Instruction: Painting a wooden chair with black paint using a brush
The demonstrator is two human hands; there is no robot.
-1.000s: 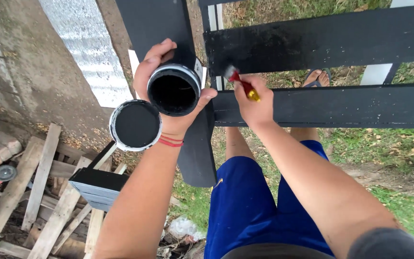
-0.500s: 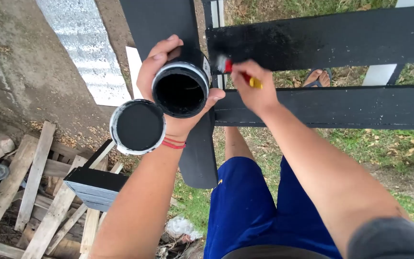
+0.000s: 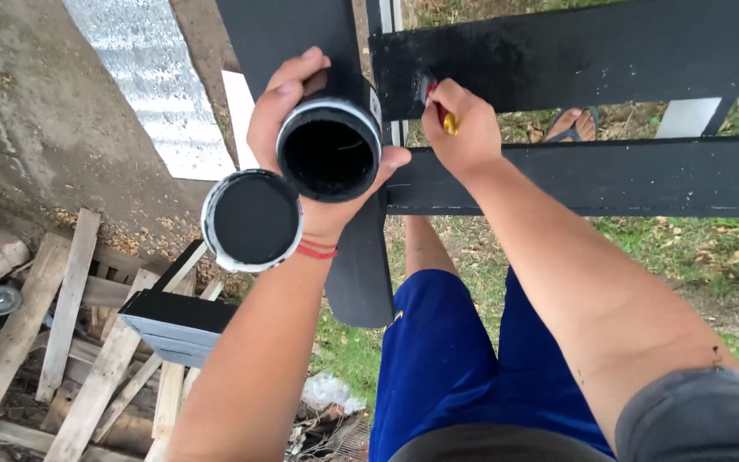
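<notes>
Painting is under way: the left hand [image 3: 301, 128] grips an open can of black paint [image 3: 329, 158], its lid [image 3: 251, 221] at seven o'clock. The right hand [image 3: 464, 128], clenched on a paintbrush [image 3: 438, 107], works the upper fence rail [image 3: 575, 56]; the brush likely needs reloading at nine o'clock.

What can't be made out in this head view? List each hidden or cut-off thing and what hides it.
- Brush: only a bit of red and yellow handle shows; the right hand wraps the rest, its grip covering the bristles.
- Paint can: black inside, so the paint level is unreadable; the left hand covers its side.
- Lid: how it is held is hidden behind the wrist.
- Upper black board: cut by the top and right edges.
</notes>
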